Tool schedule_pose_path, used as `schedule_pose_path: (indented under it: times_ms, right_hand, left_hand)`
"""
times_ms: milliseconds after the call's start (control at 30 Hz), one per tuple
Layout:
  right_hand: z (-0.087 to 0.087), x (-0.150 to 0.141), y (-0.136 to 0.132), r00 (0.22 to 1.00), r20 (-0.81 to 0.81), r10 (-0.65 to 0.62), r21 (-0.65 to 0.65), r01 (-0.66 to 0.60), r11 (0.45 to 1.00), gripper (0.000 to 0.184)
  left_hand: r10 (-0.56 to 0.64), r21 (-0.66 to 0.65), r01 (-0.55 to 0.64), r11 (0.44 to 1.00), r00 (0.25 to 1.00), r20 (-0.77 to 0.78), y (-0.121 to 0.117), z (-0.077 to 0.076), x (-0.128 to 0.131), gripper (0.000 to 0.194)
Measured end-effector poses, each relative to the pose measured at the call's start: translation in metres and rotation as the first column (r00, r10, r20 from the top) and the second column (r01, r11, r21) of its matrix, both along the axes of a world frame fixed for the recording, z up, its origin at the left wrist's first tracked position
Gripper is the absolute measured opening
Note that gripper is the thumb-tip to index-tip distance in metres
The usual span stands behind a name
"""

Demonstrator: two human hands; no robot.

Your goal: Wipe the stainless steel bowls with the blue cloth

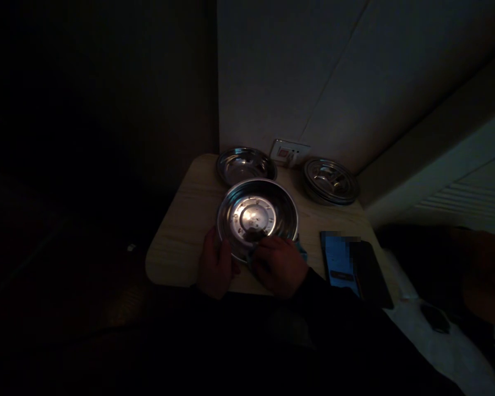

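Note:
A shiny steel bowl (256, 213) is tilted up toward me at the near edge of a small wooden table (181, 231). My left hand (214, 265) grips the bowl's lower left rim with closed fingers. My right hand (279, 264) is closed on a bluish cloth (301, 250) pressed against the bowl's lower right rim. The room is very dark.
Two more steel bowls stand at the back: one (245, 164) behind the held bowl, one (330, 181) at the right. A wall socket (289, 152) sits between them. A lit phone (342, 261) lies on the table's right edge. A bed (445, 335) is to the right.

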State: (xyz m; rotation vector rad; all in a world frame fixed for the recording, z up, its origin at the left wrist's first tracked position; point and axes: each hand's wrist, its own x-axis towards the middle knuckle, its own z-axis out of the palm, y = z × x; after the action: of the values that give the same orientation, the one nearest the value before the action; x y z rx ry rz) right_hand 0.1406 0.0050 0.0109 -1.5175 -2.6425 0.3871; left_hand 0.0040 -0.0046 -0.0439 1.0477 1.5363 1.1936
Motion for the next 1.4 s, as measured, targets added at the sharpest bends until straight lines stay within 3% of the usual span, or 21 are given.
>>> schedule_pose_path:
  times_ms: [200,400,600,800,900,1100,1300,1400]
  right_hand:
    - [-0.005,-0.019,0.002,0.996,-0.07,-0.048,0.065,0.052,0.996,0.009]
    - [-0.005,-0.003,-0.003,1.0,0.001,-0.022,0.066,0.022,0.998,0.009]
    - [-0.006,-0.021,0.003,0.999,-0.045,-0.015,0.103,0.019,0.995,0.009]
    - [0.0,0.027,0.0,0.99,0.13,0.062,0.127,-0.079,0.989,0.012]
    - [-0.001,0.038,0.0,0.98,0.184,0.072,0.15,-0.1,0.984,0.01]
    - [-0.011,-0.001,0.0,0.988,0.074,0.133,0.168,-0.144,0.975,0.012]
    - [-0.004,0.036,-0.001,0.964,0.186,0.189,0.173,-0.222,0.96,0.009]
    - [-0.007,0.033,-0.002,0.972,0.161,0.173,0.177,-0.2,0.964,0.01]
  left_hand:
    - [0.153,0.188,-0.111,0.976,0.963,-0.224,0.004,-0.007,-0.003,0.039]
    - [0.016,0.041,-0.013,0.999,0.998,-0.068,0.001,-0.011,-0.001,0.048]
    - [0.161,0.234,-0.101,0.967,0.953,-0.256,0.006,-0.009,-0.005,0.037]
    - [0.048,0.054,-0.044,0.998,0.996,-0.071,0.001,-0.001,0.001,0.045]
    - [0.044,0.089,-0.038,0.995,0.997,-0.061,0.001,0.0,0.003,0.044]
    - [0.094,0.21,-0.039,0.977,0.962,-0.257,0.004,-0.006,-0.003,0.042]
    - [0.139,0.301,-0.053,0.952,0.952,-0.272,0.004,-0.008,-0.002,0.037]
    - [0.127,0.288,-0.047,0.956,0.955,-0.266,0.004,-0.007,-0.001,0.037]
